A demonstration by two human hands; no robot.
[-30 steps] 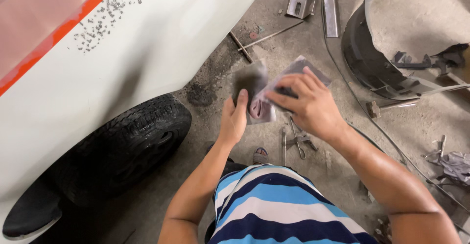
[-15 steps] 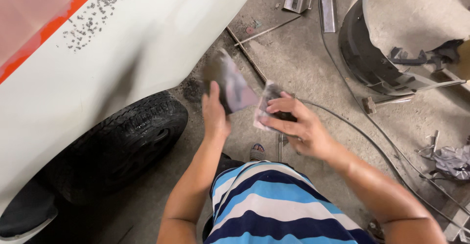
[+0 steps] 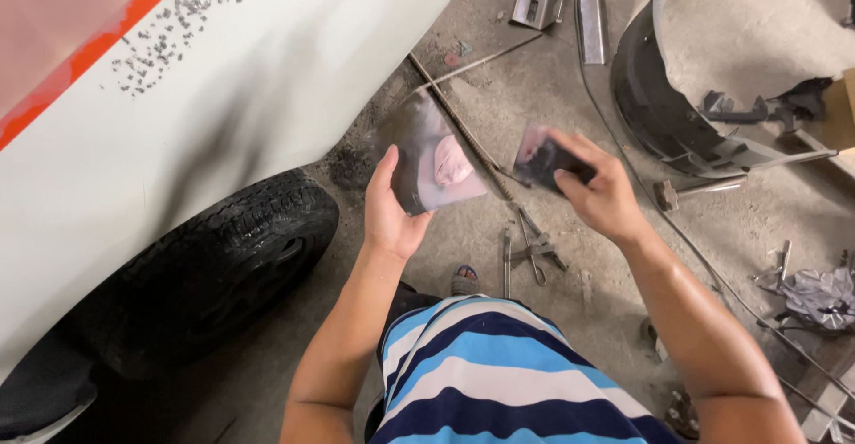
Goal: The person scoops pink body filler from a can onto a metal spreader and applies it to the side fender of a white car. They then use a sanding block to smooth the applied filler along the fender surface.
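The left hand (image 3: 392, 217) is gripping a thin, floppy abrasive sheet (image 3: 432, 161) by its lower edge at centre frame. The right hand (image 3: 601, 196) is clenching a smaller torn piece (image 3: 539, 154), which looks light and easily creased.

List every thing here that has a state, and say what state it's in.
Left hand: holds a flat grey plate with a pink smear, tilted up.
Grey plate: held, off the floor.
Right hand: grips a small dark scraper.
Dark scraper: held, apart from the plate.
Pliers: lying on the floor.
Tyre: resting on the floor under the white body panel.
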